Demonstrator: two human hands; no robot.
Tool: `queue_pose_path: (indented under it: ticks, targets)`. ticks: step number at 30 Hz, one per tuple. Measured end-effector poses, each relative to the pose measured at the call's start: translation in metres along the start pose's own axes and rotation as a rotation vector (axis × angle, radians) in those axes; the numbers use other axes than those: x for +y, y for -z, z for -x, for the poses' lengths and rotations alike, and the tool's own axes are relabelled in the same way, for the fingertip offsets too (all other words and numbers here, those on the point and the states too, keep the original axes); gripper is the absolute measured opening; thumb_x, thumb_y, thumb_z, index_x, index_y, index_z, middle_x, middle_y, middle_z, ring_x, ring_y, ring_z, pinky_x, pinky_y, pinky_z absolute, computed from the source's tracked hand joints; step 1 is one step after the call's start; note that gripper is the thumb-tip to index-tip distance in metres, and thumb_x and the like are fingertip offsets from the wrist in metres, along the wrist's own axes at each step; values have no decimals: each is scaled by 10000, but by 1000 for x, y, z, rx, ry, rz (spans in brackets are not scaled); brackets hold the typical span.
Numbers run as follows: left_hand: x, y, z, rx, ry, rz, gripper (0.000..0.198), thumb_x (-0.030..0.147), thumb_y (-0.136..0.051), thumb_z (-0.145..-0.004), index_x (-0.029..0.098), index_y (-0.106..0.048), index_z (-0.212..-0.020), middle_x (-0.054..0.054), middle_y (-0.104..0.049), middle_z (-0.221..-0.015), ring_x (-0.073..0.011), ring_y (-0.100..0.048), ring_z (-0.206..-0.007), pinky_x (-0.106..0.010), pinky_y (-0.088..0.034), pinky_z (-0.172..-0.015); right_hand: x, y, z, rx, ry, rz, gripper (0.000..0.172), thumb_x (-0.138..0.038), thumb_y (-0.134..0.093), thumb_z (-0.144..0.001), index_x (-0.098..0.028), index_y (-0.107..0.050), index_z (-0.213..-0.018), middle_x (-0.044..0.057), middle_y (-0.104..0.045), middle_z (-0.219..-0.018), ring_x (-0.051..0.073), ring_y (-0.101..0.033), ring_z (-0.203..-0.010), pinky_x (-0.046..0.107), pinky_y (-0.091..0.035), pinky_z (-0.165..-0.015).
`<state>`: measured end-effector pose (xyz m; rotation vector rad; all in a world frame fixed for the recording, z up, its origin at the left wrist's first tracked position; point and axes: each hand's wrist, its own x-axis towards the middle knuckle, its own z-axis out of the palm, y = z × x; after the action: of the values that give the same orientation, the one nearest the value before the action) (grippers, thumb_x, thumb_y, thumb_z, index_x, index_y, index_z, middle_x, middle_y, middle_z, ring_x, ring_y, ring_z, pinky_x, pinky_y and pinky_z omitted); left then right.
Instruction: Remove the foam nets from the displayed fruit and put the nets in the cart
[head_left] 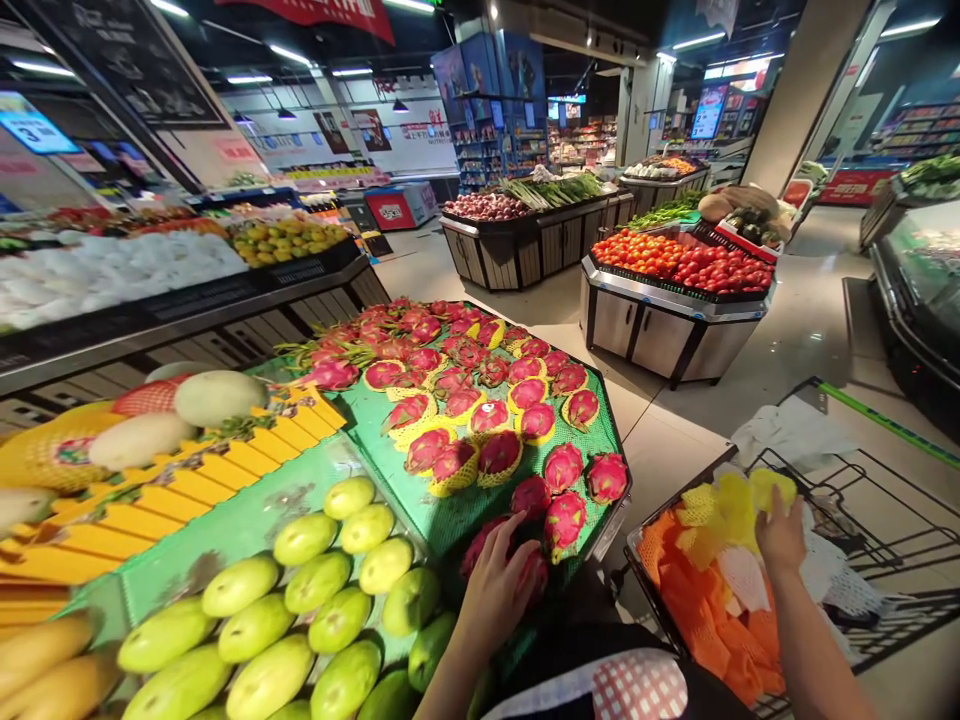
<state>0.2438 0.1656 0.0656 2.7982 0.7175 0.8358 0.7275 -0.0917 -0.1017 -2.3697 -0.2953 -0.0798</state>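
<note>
My left hand (499, 575) curls over a dragon fruit (534, 572) at the near edge of the green-lined display, its fingers partly hiding the fruit. Another dragon fruit (480, 545) lies against the fingers. Bare pink dragon fruits (564, 522) sit just beyond, and farther back many rest in yellow foam nets (499, 460). Over the shopping cart (637, 545) on the right, my right hand (780, 535) grips a yellow foam net (772, 490). Below it are more yellow nets, slightly blurred, with white netting and orange wrappings (690, 600).
Green mangoes (322, 580) fill the near left of the stand. Melons (221, 398) lie behind a yellow slatted divider (247, 455). Across the aisle stands a tomato display (675, 262). The cart's wire basket adjoins the stand's right side.
</note>
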Motion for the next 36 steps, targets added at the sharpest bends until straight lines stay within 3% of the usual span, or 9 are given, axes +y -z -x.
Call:
queue_pose_path:
  ticks: [5, 12, 17, 20, 23, 26, 29, 33, 36]
  targets:
    - [-8, 12, 7, 39, 5, -75, 197, 198, -619, -1012, 250, -755, -1146, -127, -656, -1470, -305, -657, -1321, -468, -660, -1024, 33, -40, -11, -257, -70, 18, 842, -579, -661, -677, -194, -660, -1426, 327, -425, -1652, 578, -441, -1511, 759, -447, -1054]
    - [-9, 22, 13, 81, 67, -147, 229, 145, -613, -991, 251, -745, -1146, -130, -632, -1492, -305, -658, -1308, -458, -653, -1030, 5, -66, -16, -46, -28, 37, 913, -600, -577, -811, -178, -474, -1614, 379, -150, -1754, 633, -163, -1603, 895, -306, -1037]
    - [-3, 24, 22, 130, 129, -178, 225, 153, -602, -1006, 248, -729, -1165, -131, -628, -1480, -305, -646, -1317, -457, -658, -1020, -86, -86, -9, 170, 333, -39, 842, -588, -487, -959, -42, -491, -1600, 376, -198, -1743, 609, -222, -1586, 831, -308, -1147]
    - [1, 25, 33, 162, 198, -203, 224, 163, -597, -1018, 250, -719, -1185, -128, -630, -1470, -302, -645, -1318, -462, -657, -1026, -158, -102, 2, 122, 632, -135, 585, -535, -463, -1013, -87, -806, -1170, 308, -541, -1570, 511, -420, -1497, 728, -398, -1167]
    - [3, 29, 53, 205, 276, -249, 201, 172, -583, -1028, 245, -721, -1154, -139, -625, -1473, -307, -656, -1311, -459, -668, -997, -231, -118, 29, -2, 868, -211, 497, -440, -460, -1045, -180, -812, -809, 212, -730, -1320, 414, -524, -1390, 636, -456, -1149]
    - [6, 36, 79, 250, 387, -290, 188, 211, -570, -1043, 234, -717, -1159, -156, -620, -1475, -312, -674, -1295, -460, -677, -962, -294, -130, 72, -64, 972, -183, 411, -348, -480, -1021, -162, -788, -1220, 226, -451, -1670, 464, -377, -1518, 705, -431, -1125]
    - [14, 48, 106, 251, 501, -346, 180, 259, -575, -1049, 237, -713, -1162, -157, -620, -1480, -329, -666, -1310, -507, -658, -1001, -342, -141, 117, -159, 1094, -187, 587, -354, -523, -993, -195, -560, -1557, 223, -166, -1804, 516, -234, -1592, 752, -429, -1085]
    - [29, 63, 137, 257, 650, -433, 177, 274, -569, -1058, 244, -708, -1162, -152, -621, -1474, -326, -657, -1314, -511, -641, -1028, -393, -166, 162, -321, 1333, -297, 402, -309, -498, -1020, -300, -716, -1358, 117, -411, -1736, 451, -342, -1560, 711, -420, -1142]
    - [40, 71, 155, 280, 749, -487, 179, 274, -563, -1061, 235, -707, -1159, -160, -614, -1473, -326, -649, -1323, -484, -638, -1027, -432, -193, 187, -438, 1428, -336, 538, -205, -478, -980, -262, -614, -1498, 154, -478, -1683, 415, -416, -1522, 675, -437, -1166]
